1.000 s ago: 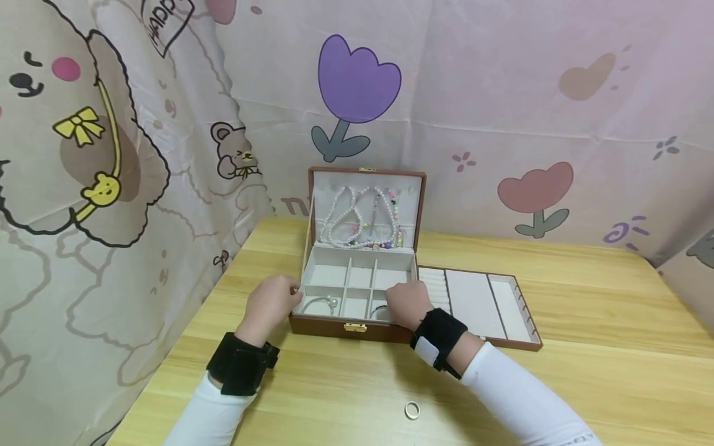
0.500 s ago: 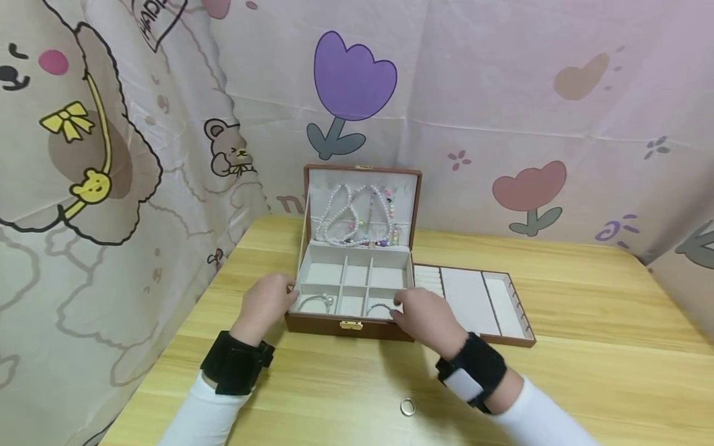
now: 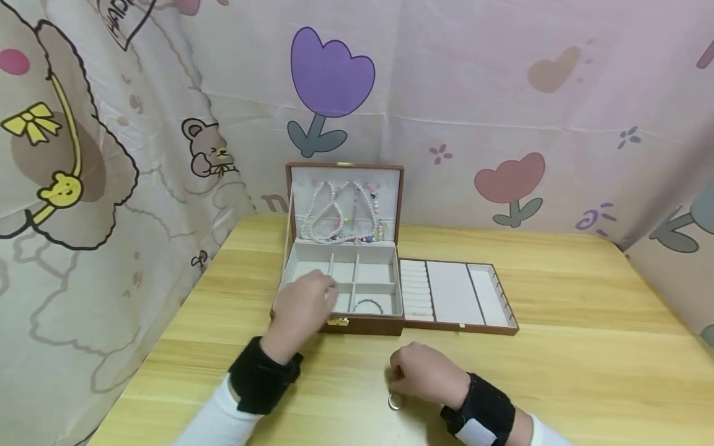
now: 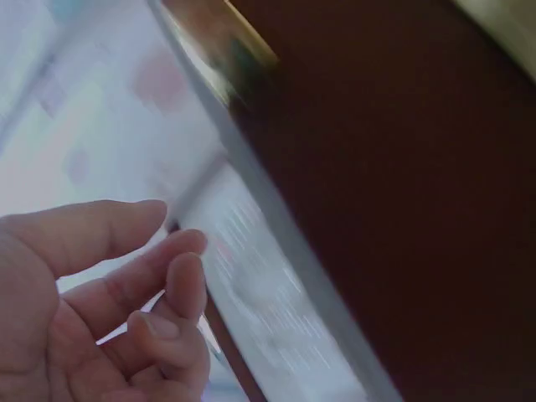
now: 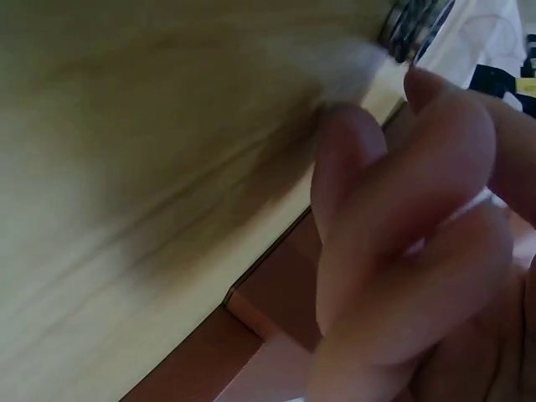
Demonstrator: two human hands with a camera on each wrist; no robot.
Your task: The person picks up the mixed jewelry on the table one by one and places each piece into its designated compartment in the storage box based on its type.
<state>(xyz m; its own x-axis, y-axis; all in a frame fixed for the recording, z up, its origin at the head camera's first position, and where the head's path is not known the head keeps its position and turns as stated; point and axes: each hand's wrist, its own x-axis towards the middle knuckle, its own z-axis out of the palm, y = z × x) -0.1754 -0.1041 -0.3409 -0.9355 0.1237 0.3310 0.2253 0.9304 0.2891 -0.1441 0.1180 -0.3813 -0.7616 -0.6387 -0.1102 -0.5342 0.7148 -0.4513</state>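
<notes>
A brown jewelry box (image 3: 368, 325) stands open on the table, its white inside split into compartments. Above its front-left part hovers my left hand (image 3: 305, 306), fingers loosely bent and holding nothing in the left wrist view; it hides the front-left compartment. A silver bracelet (image 3: 369, 302) lies in the front-right compartment. Pearl and colored bead necklaces (image 3: 340, 214) hang inside the raised lid. My right hand (image 3: 426, 375), fingers bent, is right beside a silver ring (image 3: 394, 402) on the table. In the right wrist view the ring (image 5: 412, 32) shows just beyond the fingertips, not between them.
A shallow tray (image 3: 450, 291) with ring rolls and white sections lies against the box's right side. The wooden table (image 3: 586, 347) extends to the right and front. A printed cloth (image 3: 446, 93) hangs behind and on the left.
My right hand has left the bracelet in the box and come down toward me to the ring. My left hand has moved from the box's left edge rightward over the compartments.
</notes>
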